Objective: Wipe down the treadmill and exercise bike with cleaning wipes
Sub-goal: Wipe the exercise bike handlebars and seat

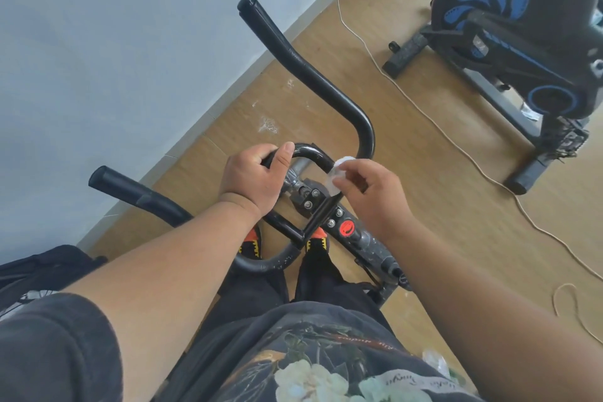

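Black handlebars (313, 78) of an exercise bike rise in front of me, with a small inner loop bar (310, 153) at the centre. My left hand (253, 178) grips the left side of that loop, thumb over the top. My right hand (368, 192) pinches a small white cleaning wipe (337, 173) and presses it against the right side of the loop. A red knob (347, 228) sits on the bike's stem just below.
A second black and blue exercise bike (522, 42) stands on the wooden floor at the upper right. A pale cord (424, 108) trails across the floor between the bikes. A light wall (114, 42) is on the left. My shoes (316, 241) stand under the bars.
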